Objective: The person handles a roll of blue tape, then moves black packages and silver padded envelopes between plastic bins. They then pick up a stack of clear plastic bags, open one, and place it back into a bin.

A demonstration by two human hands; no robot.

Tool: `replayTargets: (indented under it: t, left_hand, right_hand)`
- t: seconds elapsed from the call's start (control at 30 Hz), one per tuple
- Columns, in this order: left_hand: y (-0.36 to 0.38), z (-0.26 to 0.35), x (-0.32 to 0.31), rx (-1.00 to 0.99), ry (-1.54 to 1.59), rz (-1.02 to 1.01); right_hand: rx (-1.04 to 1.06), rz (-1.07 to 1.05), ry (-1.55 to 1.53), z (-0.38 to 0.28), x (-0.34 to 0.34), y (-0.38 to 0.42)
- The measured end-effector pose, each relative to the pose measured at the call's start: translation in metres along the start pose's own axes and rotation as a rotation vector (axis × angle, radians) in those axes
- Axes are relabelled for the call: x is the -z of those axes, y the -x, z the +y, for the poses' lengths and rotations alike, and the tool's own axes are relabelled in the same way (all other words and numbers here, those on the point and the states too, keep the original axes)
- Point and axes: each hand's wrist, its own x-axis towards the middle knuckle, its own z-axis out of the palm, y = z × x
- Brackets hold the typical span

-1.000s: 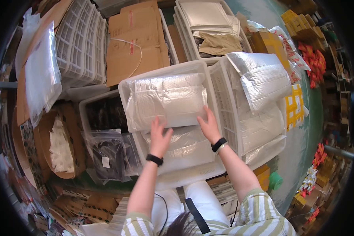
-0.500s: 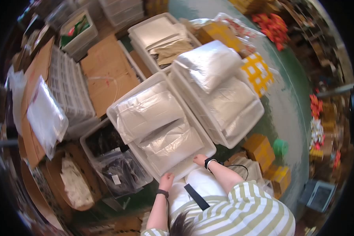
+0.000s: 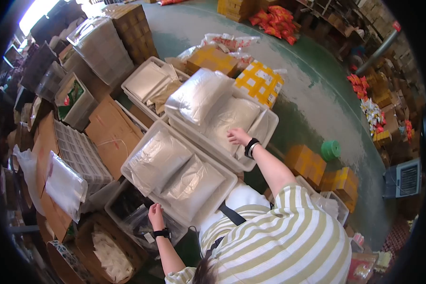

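My right hand [image 3: 240,137] reaches over the right white plastic bin [image 3: 208,149], its fingers apart close above a silvery padded packet [image 3: 234,118]. Another, shinier packet [image 3: 199,94] lies at that bin's far end. In front of my body stands a second white bin [image 3: 187,218] holding two silvery packets, one farther away [image 3: 158,158] and one nearer [image 3: 194,184]. My left hand [image 3: 156,217] hovers by this bin's left front side, fingers loosely extended and holding nothing. Below it is a bin of dark bagged goods [image 3: 132,213].
A bin of flat packets [image 3: 149,83] stands behind. Yellow-taped cartons [image 3: 260,83] sit beyond the right bin, more cartons [image 3: 305,161] and a green roll [image 3: 330,150] to the right. On the left are a cardboard sheet [image 3: 113,132] and a clear bag [image 3: 64,184].
Both hands have left the near bin's front rim. The right has gone up and across over the right bin, the left out to the side. The view has shifted.
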Motion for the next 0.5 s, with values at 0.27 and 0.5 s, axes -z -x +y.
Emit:
replayTargets:
  t: [0.27, 0.5]
  left_hand:
    - [-0.048, 0.088, -0.156, -0.017, 0.025, -0.11]
    - [-0.15, 0.153, -0.333, 0.389, 0.385, -0.078]
  right_hand:
    - [0.314, 0.137, 0.37, -0.196, 0.111, -0.121]
    - [0.424, 0.166, 0.946, -0.227, 0.13, -0.2]
